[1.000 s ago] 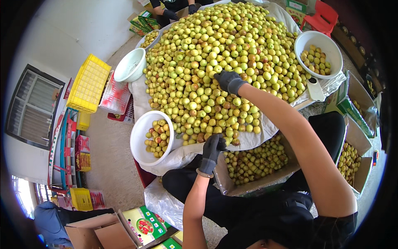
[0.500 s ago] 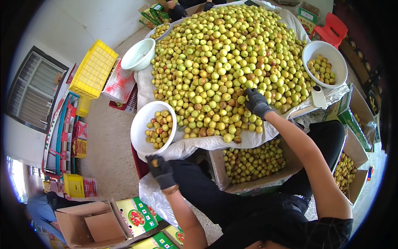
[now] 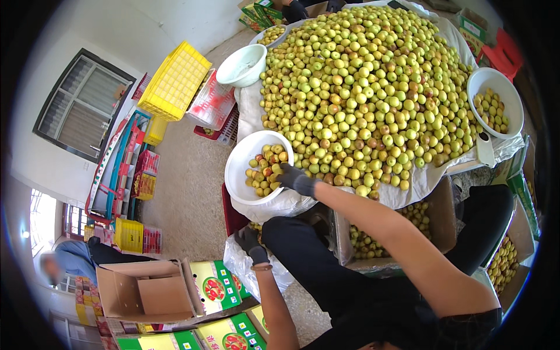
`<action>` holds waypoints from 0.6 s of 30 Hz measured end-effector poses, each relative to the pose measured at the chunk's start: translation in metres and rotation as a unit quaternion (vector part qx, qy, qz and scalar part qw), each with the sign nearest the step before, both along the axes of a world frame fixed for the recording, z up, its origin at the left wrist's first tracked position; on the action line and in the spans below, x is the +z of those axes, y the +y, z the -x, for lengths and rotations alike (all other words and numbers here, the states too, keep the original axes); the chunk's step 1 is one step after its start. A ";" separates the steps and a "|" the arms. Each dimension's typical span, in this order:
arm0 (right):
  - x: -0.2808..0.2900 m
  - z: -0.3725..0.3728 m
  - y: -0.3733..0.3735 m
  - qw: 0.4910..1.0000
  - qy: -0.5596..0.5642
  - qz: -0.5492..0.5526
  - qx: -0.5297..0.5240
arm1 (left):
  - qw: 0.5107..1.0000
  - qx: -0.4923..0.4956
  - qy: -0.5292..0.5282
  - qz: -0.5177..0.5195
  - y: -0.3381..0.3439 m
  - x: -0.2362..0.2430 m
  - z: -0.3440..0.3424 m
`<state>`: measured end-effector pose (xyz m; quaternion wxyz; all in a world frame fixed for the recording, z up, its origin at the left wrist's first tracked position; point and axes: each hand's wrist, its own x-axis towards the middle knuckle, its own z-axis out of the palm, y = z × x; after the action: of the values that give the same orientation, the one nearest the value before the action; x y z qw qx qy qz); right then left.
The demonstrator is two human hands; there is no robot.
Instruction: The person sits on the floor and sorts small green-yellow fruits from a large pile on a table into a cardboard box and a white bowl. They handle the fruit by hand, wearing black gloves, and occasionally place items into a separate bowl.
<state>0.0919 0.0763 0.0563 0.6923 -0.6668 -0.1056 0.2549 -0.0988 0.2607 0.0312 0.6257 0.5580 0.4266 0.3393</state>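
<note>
A big heap of yellow-green jujubes (image 3: 361,93), some with brown-red patches, covers the table. My right hand (image 3: 298,179), in a dark glove, is at the right inner side of the near-left white basin (image 3: 238,189), which holds several jujubes (image 3: 263,169). Its fingers are curled at these jujubes, and anything between them is hidden. Lower down, my gloved left hand (image 3: 251,245) is just beneath the basin, next to a red crate (image 3: 234,213) and above a clear plastic bag (image 3: 242,265). A few jujubes show beside its fingers, whose tips are hidden.
Below the table edge stands a cardboard box (image 3: 443,221) of jujubes between my legs. Another white basin (image 3: 513,108) is at the right, a pale green one (image 3: 242,65) at the left. Printed cartons (image 3: 213,283) lie at lower left. Another person's gloved hands (image 3: 296,10) are at the far edge.
My right hand has moved left from the heap to the near-left basin. My left hand has gone down from the basin's front rim to beside the red crate. The view has shifted.
</note>
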 end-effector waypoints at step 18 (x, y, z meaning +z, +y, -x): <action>-0.048 0.077 -0.357 0.868 -0.236 0.337 -0.277 | 0.671 -0.460 0.423 -0.398 -0.198 -0.022 -0.182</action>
<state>0.0154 -0.2802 0.0083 0.4220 -0.9017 0.0155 -0.0929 0.0835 0.0630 0.0092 0.1738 0.9635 0.1595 -0.1267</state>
